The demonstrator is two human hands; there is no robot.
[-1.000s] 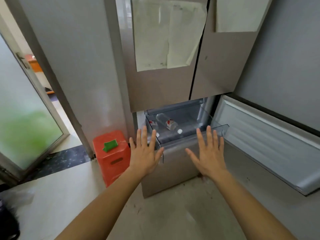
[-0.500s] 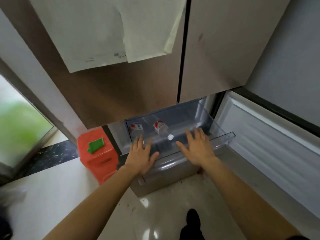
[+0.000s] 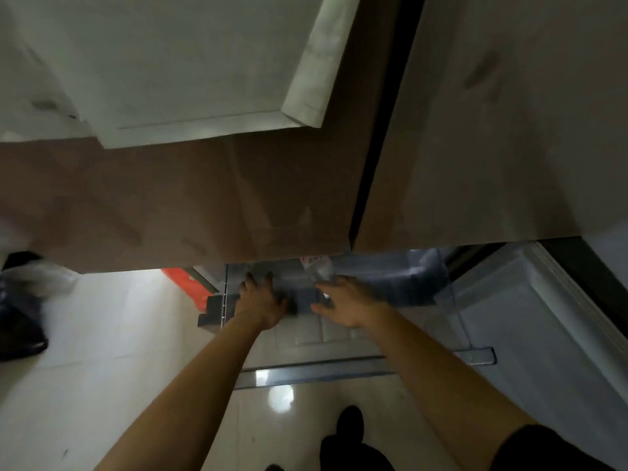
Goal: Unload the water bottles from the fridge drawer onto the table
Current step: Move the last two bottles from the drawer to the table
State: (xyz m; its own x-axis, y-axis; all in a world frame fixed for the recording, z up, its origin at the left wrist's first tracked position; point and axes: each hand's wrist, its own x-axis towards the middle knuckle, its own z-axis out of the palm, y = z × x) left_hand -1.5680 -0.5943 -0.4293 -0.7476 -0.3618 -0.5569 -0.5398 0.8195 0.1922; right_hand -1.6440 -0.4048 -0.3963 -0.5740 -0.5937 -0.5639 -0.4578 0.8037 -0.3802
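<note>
A white paper sheet (image 3: 190,62) hangs on the brown upper fridge door (image 3: 204,198). An orange bin (image 3: 185,283) stands on the pale tiled floor (image 3: 102,334). A dark bag (image 3: 20,321) sits far left.

Water bottle (image 3: 317,269) in fridge drawer (image 3: 390,283), below closed doors (image 3: 238,198).

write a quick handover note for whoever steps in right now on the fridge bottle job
Left hand: open, reaching into the fridge drawer, holding nothing.
Right hand: open, just short of the one visible water bottle, not gripping it.
Other bottles: hidden under the upper doors.
Done: drawer is pulled out.
Left: lift out every bottle and carry it to the table, which is out of view.
</note>
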